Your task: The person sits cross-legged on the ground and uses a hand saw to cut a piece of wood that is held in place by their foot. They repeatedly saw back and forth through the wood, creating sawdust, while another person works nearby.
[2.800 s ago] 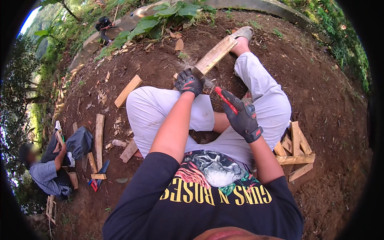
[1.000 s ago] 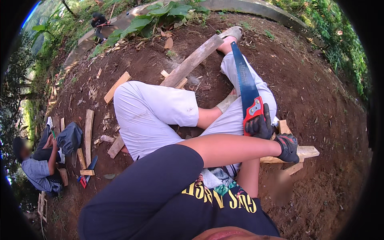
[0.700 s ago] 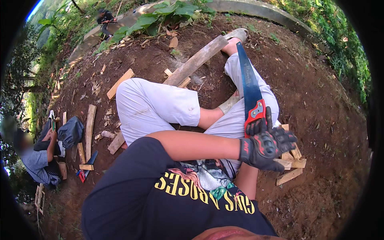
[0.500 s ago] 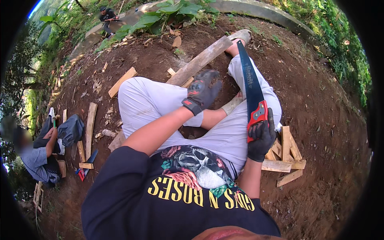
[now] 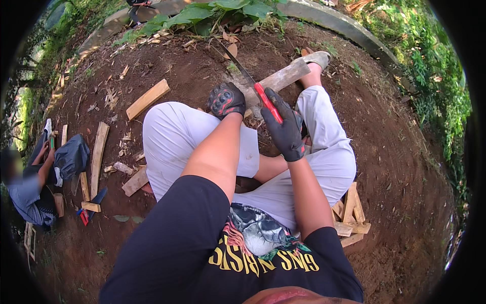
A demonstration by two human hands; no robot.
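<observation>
A handsaw with a red handle is in my right hand, which wears a black glove. Its dark blade, seen nearly edge-on, points away and to the left over the near end of a weathered wooden plank. That plank slants across the ground, its far end by my right foot. My left hand, in a black glove with red marks, is closed at the plank's near end, beside the blade. Its fingertips are mostly hidden. Whether the teeth touch the wood cannot be made out.
Cut wood pieces are piled by my right knee. A loose board and a longer one lie on the soil to the left. Another person sits at far left, near a second saw. A concrete edge runs behind.
My right hand has swung the saw from upright on the right to above the plank, tilted left. My left hand has moved left and down and closed at the plank's end.
</observation>
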